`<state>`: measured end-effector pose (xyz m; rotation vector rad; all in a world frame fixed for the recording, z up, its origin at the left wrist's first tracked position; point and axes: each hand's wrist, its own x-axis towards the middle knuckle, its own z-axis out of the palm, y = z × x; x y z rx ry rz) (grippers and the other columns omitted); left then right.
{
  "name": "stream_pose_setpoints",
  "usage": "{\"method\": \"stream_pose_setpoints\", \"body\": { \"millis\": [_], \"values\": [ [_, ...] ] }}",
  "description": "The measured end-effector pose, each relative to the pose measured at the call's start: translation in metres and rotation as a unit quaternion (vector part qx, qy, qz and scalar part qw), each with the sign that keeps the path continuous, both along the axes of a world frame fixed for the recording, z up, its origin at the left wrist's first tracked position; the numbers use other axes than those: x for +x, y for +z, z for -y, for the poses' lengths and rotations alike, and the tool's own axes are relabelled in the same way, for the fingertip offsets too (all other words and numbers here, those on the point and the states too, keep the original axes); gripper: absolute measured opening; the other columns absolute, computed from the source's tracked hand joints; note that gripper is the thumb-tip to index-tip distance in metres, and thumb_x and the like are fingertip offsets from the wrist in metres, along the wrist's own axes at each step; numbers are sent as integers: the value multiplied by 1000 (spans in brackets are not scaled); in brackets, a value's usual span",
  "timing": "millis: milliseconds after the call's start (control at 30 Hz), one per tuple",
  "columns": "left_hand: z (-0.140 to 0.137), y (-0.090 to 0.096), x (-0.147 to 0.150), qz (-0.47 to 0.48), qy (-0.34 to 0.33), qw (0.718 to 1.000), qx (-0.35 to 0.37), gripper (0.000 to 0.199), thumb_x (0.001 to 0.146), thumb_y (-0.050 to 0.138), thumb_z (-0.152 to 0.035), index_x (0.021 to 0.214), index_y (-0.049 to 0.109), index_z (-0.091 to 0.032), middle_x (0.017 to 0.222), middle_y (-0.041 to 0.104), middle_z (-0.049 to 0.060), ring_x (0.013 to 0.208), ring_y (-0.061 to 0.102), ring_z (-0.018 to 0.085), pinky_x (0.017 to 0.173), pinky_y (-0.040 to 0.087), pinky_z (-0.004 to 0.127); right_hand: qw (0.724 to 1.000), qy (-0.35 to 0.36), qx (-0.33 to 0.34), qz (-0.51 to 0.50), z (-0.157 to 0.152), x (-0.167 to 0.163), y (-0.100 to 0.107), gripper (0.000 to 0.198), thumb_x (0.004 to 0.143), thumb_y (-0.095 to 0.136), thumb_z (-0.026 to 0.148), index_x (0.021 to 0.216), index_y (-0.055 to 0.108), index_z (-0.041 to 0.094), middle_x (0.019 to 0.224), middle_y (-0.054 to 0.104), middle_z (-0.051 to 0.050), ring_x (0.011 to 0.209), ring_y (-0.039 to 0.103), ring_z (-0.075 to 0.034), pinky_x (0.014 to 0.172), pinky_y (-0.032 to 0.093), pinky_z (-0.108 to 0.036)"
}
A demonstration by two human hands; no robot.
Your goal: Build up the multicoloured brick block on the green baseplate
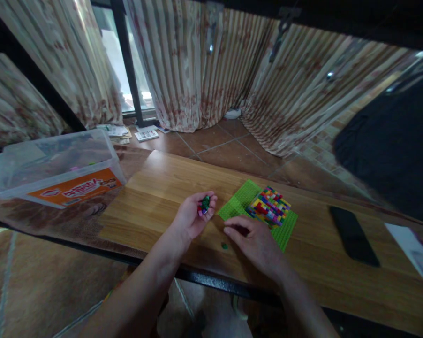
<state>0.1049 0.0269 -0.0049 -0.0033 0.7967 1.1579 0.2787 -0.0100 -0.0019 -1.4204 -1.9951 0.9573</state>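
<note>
My left hand [193, 217] is palm up and cupped around several small toy bricks [205, 204], green, red and purple ones among them. To its right, my right hand [253, 238] hovers over the near edge of a green baseplate [240, 196]. Its fingers are bent, with a small gap between thumb and forefinger and nothing visible there. On the baseplate stands a block of many-coloured bricks [270, 206], partly behind my right hand. A single green brick [224, 245] lies on the wooden tabletop between my hands, close to the front edge.
At the left stands a clear plastic box [62, 164] with an orange label and a few bricks inside. A black phone [354, 236] lies to the right on the wooden board [137, 206], with white paper [408, 244] beyond it. Curtains and a tiled floor are behind.
</note>
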Motion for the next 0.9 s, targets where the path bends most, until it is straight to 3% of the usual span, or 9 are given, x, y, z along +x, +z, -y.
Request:
{"method": "stream_pose_setpoints", "body": {
  "millis": [100, 200, 367, 500, 567, 667, 800, 900],
  "values": [
    [-2, 2, -7, -32, 25, 999, 11, 18, 85, 44, -5, 83, 61, -9, 65, 58, 3, 47, 50, 6, 37, 36, 13, 991, 86, -59, 88, 8, 8, -5, 17, 80, 66, 20, 95, 72, 22, 90, 68, -2, 80, 61, -16, 72, 45, -29],
    [-3, 2, -9, -42, 37, 998, 18, 19, 83, 42, -3, 84, 60, -9, 63, 54, 1, 45, 47, 5, 35, 32, 12, 984, 118, -66, 117, 12, 8, -8, 15, 78, 65, 13, 89, 71, 22, 90, 65, -2, 81, 60, -15, 72, 43, -28],
    [-4, 1, -5, -49, 24, 998, 30, 17, 82, 44, -2, 82, 59, -9, 61, 50, -1, 44, 43, 4, 35, 29, 12, 984, 112, -37, 137, 13, 2, -10, 13, 84, 57, 10, 82, 67, 19, 88, 63, -3, 83, 59, -15, 76, 42, -28],
    [-5, 3, 0, -65, 18, 997, 35, 14, 85, 46, -4, 83, 59, -9, 62, 50, -1, 43, 42, 3, 35, 29, 12, 992, 104, -4, 77, 11, 2, -4, 13, 88, 55, 12, 85, 66, 19, 85, 64, -2, 81, 59, -14, 74, 43, -27],
    [-5, 3, 2, -76, 15, 996, 36, 13, 87, 46, -6, 84, 59, -9, 63, 50, -2, 44, 43, 3, 36, 30, 11, 996, 77, 24, 22, 8, 6, 1, 11, 88, 57, 16, 86, 66, 20, 85, 66, -1, 81, 60, -13, 74, 44, -27],
    [-6, 2, 4, -92, 16, 995, 45, 11, 89, 49, -9, 83, 59, -10, 64, 50, -2, 44, 43, 2, 35, 28, 11, 995, -24, 75, -60, 1, 21, 7, 8, 87, 60, 23, 88, 68, 22, 86, 69, -1, 81, 63, -14, 76, 47, -27],
    [-5, 1, 6, -121, 28, 991, 46, 10, 90, 55, -17, 84, 59, -11, 62, 48, -4, 42, 38, 1, 35, 27, 10, 969, -169, 115, -136, -11, 52, 7, 17, 84, 63, 32, 96, 72, 23, 98, 73, -4, 88, 67, -18, 81, 52, -33],
    [-5, 2, 8, -129, 20, 990, 47, 10, 89, 56, -20, 86, 61, -11, 61, 46, -5, 41, 36, 1, 34, 25, 11, 950, -245, 135, -138, -19, 75, 2, 22, 82, 64, 37, 95, 73, 21, 97, 73, -6, 86, 68, -20, 80, 53, -35]
  ]
}}
